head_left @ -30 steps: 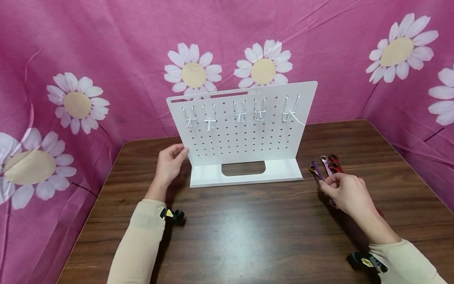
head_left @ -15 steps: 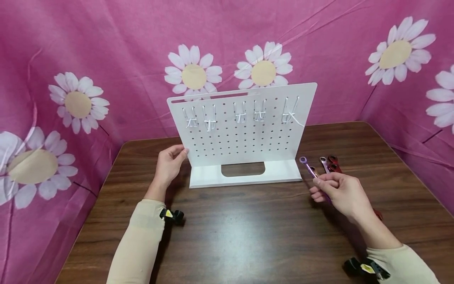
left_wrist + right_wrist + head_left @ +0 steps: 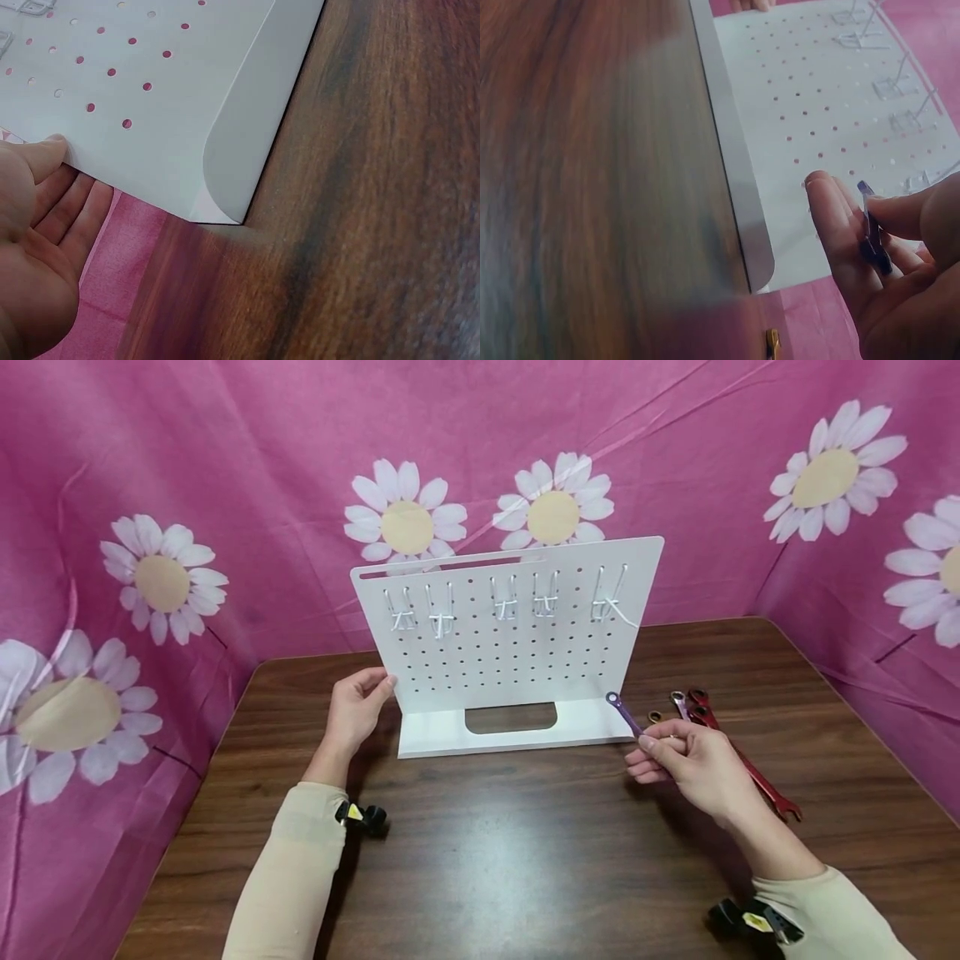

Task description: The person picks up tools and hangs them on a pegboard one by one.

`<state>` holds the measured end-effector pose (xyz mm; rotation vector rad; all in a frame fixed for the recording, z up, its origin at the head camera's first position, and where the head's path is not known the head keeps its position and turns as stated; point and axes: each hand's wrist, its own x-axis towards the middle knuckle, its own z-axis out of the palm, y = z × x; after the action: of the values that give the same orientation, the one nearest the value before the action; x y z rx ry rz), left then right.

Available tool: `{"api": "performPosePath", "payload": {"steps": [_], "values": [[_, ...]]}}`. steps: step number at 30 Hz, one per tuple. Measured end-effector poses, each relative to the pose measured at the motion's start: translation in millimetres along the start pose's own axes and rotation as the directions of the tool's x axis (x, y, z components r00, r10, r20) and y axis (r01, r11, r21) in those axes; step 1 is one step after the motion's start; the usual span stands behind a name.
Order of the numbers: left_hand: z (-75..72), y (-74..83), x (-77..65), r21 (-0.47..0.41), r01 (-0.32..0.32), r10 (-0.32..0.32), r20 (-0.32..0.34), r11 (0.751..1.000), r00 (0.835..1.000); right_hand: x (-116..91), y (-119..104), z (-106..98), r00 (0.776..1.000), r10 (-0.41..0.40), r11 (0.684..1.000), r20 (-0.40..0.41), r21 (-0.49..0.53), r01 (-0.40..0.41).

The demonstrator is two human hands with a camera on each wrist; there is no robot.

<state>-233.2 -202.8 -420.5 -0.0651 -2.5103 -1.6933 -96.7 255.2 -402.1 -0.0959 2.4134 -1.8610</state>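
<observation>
A white pegboard (image 3: pixel 487 689) stands upright on its base, with several white wire hooks (image 3: pixel 546 604) along its upper part. My left hand (image 3: pixel 352 714) grips the board's left edge, thumb (image 3: pixel 46 156) on the front face and fingers behind it. Between thumb and fingers, my right hand (image 3: pixel 697 768) pinches a purple ratcheting wrench (image 3: pixel 624 714). Its ring end points up and left, in front of the board's lower right corner in the head view. The right wrist view shows the wrench's dark shaft (image 3: pixel 871 236) lying across the fingers, its other end hidden by the hand.
Red wrenches (image 3: pixel 750 768) lie on the wooden table (image 3: pixel 465 852) beyond my right hand. Beside them are a silver-ended wrench (image 3: pixel 678 698) and a gold ring end (image 3: pixel 655 717), partly hidden by the hand. A pink flowered cloth (image 3: pixel 285 443) hangs around the table.
My right hand has lifted the purple wrench from among the other wrenches and carried it left towards the pegboard. The red wrenches are now more exposed. My left hand stays on the board's edge.
</observation>
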Motion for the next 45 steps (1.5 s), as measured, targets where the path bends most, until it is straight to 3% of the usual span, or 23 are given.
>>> {"api": "performPosePath", "payload": {"steps": [7, 22, 38, 45], "values": [[-1.5, -0.4, 0.1, 0.001, -0.005, 0.005, -0.001, 1.000, 1.000, 2.0, -12.7, 9.3, 0.999, 0.033, 0.999, 0.036, 0.042, -0.035], [0.6, -0.2, 1.4, -0.009, -0.024, 0.024, -0.018, 1.000, 1.000, 16.4, -30.5, 37.6, 0.992, -0.022, 0.982, 0.123, 0.189, -0.002], [-0.7, -0.6, 0.5, 0.007, -0.016, 0.016, -0.016, 1.000, 1.000, 28.8, -44.1, 69.6, 0.989, -0.040, 0.978, 0.145, 0.207, 0.009], [-0.1, -1.4, 1.2, -0.008, -0.007, 0.007, -0.008, 1.000, 1.000, 31.7, -45.3, 80.1, 0.991, -0.038, 0.959, 0.129, 0.283, 0.000]]}}
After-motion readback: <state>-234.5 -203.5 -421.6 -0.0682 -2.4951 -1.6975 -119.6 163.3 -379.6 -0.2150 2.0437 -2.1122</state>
